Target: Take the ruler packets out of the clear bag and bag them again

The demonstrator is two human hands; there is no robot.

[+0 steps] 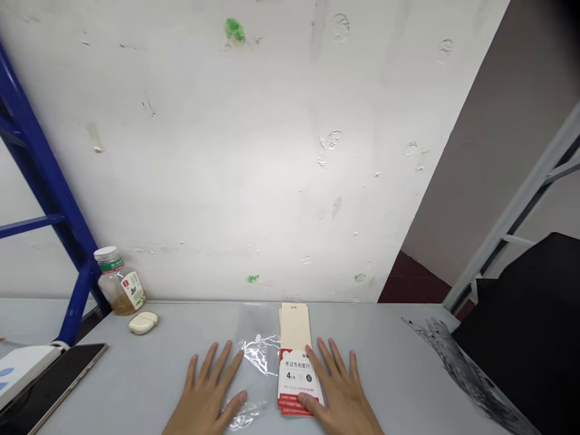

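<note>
My left hand (206,396) lies flat on the grey table (385,362) with fingers spread, its thumb and forefinger resting on a clear plastic sleeve (256,356). My right hand (338,389) also lies flat and spread, its thumb and forefinger on the lower right edge of a stack of red-and-cream printed cards (296,356) that lies lengthwise between the hands. The sleeve sits just left of the cards and touches them.
A capped jar (118,289) with brownish contents stands at the back left by a blue rack post (45,181). A small cream case (143,322) lies beside it. A dark tablet (54,380) sits at the left edge; a black object (530,326) is right.
</note>
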